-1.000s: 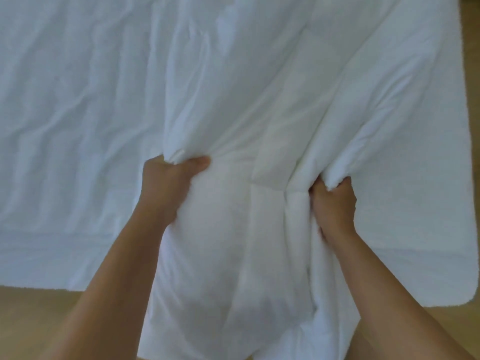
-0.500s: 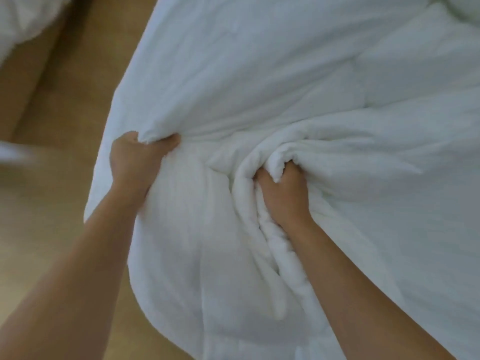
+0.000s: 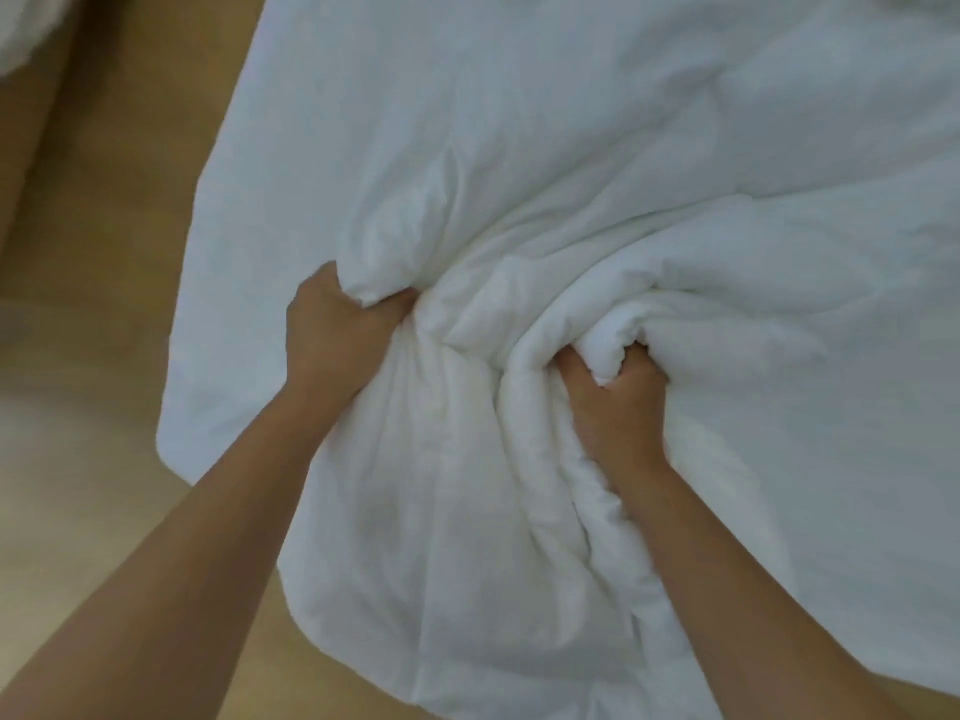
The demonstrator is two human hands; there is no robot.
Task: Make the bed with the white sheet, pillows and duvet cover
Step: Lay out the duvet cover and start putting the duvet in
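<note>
Since half a second ago the two hands have drawn closer together and the bunched fabric between them has thickened; the view has shifted only slightly, with the same floor strip on the left. A second ago the scene was different: flat white bedding spread wide, hands well apart.

The thick white quilted duvet fills most of the view, its lower edge hanging over the light wooden floor. The left hand is clenched round a fold of it, thumb on top, fingers buried in the cloth. The right hand is fisted round a second, rolled wad, fabric bulging out between thumb and fingers. Both arms are extended forward.

Gathering two handfuls like this likely gives purchase to lift or drag the bulky piece across, probably toward the bed or into its cover. A bit of white fabric shows top left, too cropped to identify. No pillows are visible.
</note>
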